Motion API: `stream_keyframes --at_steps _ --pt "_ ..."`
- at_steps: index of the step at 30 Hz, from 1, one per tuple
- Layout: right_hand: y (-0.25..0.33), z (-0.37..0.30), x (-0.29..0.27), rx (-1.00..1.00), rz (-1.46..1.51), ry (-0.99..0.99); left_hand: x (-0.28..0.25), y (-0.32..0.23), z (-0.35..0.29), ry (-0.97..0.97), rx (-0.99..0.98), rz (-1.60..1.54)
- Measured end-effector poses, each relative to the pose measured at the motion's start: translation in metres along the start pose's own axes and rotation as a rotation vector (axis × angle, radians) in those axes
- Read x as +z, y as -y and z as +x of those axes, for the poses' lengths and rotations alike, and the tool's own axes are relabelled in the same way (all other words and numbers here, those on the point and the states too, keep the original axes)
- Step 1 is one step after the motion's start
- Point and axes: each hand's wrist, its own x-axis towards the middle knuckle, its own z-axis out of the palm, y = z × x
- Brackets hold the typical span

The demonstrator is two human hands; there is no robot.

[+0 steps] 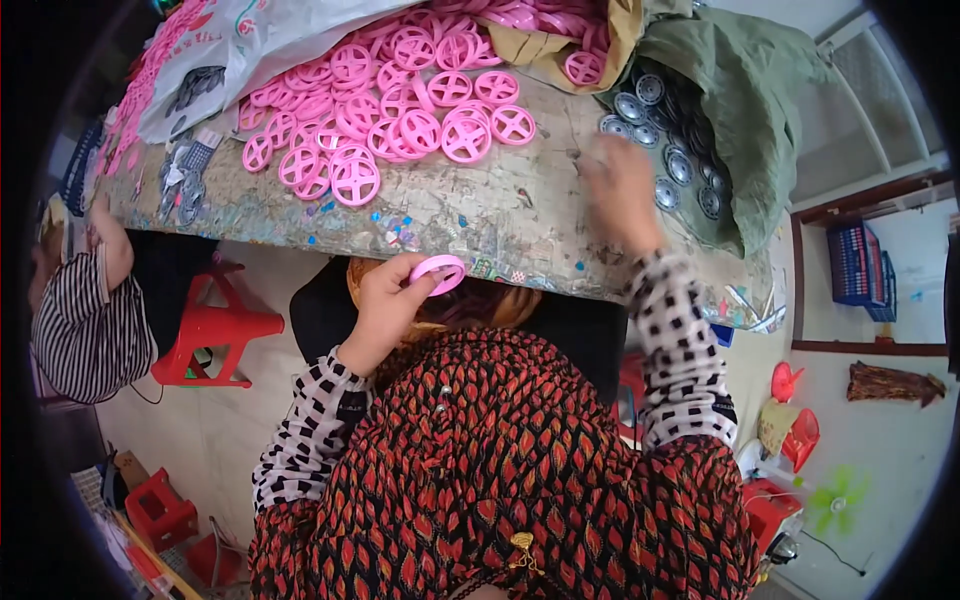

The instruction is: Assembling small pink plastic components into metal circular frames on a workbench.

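Observation:
In my left hand (385, 302), a pink plastic wheel rim (450, 266) is pinched between thumb and fingers, just off the table's front edge. My right hand (625, 195) is over the right part of the table, beside several dark silvery wheel discs (678, 166). Motion blurs its fingers, so whether they hold anything does not show. The discs spill from a green sack (755, 110). A heap of pink spoked wheels (352, 180) covers the table's middle and far side.
The worn table (480, 210) is dotted with paint and small scraps. A white sack (270, 50) and a brown sack (535, 48) lie at the back. At left a person in a striped top (90, 320) sits by a red stool (225, 325). A green fan (838, 503) stands lower right.

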Motion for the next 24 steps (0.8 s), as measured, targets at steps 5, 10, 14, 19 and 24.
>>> stream_keyframes --at_steps 5,10,14,19,24 --pt "-0.116 0.017 0.021 0.499 -0.279 0.051 0.004 -0.012 0.009 0.007 -0.379 -0.499" --pt "-0.086 0.035 0.029 0.562 -0.266 0.318 0.0 -0.02 0.004 -0.007 -0.495 -0.773" --pt "-0.056 0.01 0.036 0.293 -0.256 0.385 0.002 -0.011 0.004 -0.094 -0.425 -0.775" --pt "-0.057 0.006 0.036 0.069 -0.149 0.254 0.01 -0.009 0.035 -0.123 -0.2 -0.63" --pt "-0.157 0.058 -0.001 0.445 -0.366 0.096 0.006 0.022 0.066 -0.13 -0.198 -0.545"
